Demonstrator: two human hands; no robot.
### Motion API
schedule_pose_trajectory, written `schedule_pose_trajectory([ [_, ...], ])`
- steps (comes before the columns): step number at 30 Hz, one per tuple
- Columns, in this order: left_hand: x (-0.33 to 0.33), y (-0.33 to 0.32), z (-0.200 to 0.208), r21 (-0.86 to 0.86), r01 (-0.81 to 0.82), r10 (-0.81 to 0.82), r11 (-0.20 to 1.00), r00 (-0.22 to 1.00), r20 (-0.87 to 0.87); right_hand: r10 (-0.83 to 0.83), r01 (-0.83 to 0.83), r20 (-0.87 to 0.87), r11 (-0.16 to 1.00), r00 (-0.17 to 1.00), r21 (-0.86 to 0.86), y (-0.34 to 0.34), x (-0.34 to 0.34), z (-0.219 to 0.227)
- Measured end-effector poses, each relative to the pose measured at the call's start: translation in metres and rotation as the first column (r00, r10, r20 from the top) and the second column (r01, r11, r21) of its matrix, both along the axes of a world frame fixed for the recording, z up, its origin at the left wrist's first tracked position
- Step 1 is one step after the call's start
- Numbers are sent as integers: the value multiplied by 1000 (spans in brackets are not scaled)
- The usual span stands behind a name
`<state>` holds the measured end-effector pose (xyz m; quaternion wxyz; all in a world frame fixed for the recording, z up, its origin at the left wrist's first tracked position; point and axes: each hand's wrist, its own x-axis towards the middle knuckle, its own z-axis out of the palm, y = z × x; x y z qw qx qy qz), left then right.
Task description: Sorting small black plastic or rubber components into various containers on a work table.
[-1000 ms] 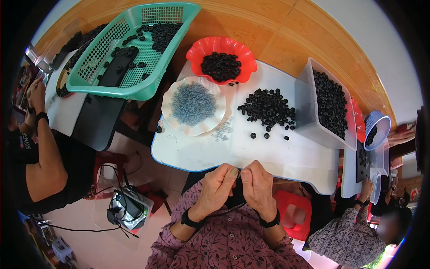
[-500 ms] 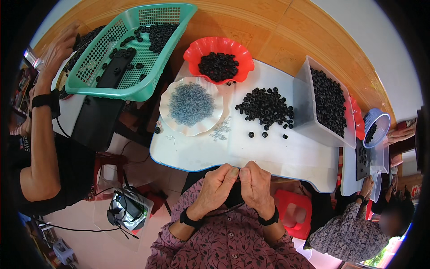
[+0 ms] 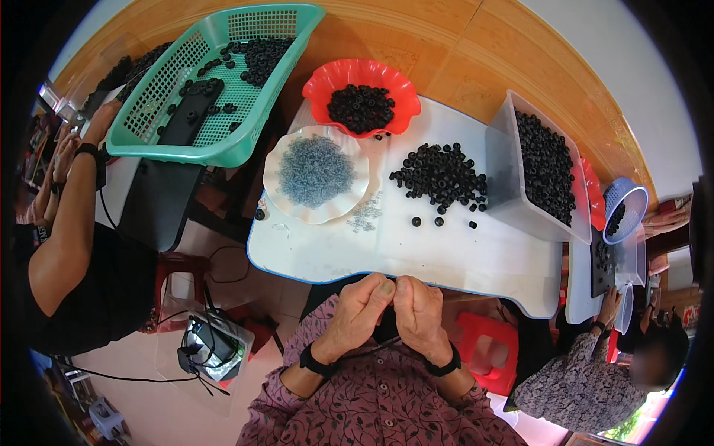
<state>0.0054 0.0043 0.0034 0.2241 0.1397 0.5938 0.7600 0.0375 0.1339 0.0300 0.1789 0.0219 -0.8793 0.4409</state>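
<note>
Close together at the table's near edge, my left hand (image 3: pixel 358 312) and my right hand (image 3: pixel 419 315) are both closed, thumbs side by side. Whatever lies between the fingertips is hidden or too small to make out. Beyond them on the white table (image 3: pixel 335 253) is a loose pile of small black ring-like parts (image 3: pixel 439 175), a few lying apart at its near side. To the left stands a white wavy-rimmed plate (image 3: pixel 277 195) heaped with small clear bluish pieces (image 3: pixel 316 171). Some of those clear pieces are scattered beside the plate.
Behind the plate sits a red scalloped bowl (image 3: pixel 407 95) of black parts. A clear plastic bin (image 3: pixel 509 178) full of them stands at the right. Far left is a green basket (image 3: pixel 249 137). Co-workers sit on both sides; a red stool (image 3: pixel 487 327) is at lower right.
My hands have lowered slightly and remain pressed together. The co-worker's raised hand at left has come down behind the green basket. The things on the table have not moved.
</note>
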Motion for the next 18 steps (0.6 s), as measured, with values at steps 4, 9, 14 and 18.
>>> schedule_pose_trajectory([
  [4,2,4,-3,-4,-70,69,998,990,-121,-26,62,176,977,984,-202,-3,5,5],
  [9,3,7,2,-27,-110,102,994,972,-212,-43,119,260,951,965,-286,-4,7,9],
  [14,0,10,-1,-99,-207,145,973,889,-434,-58,159,307,936,950,-315,-1,10,0],
  [18,0,11,1,-103,-224,145,969,854,-501,-54,202,350,894,935,-400,1,9,-2],
])
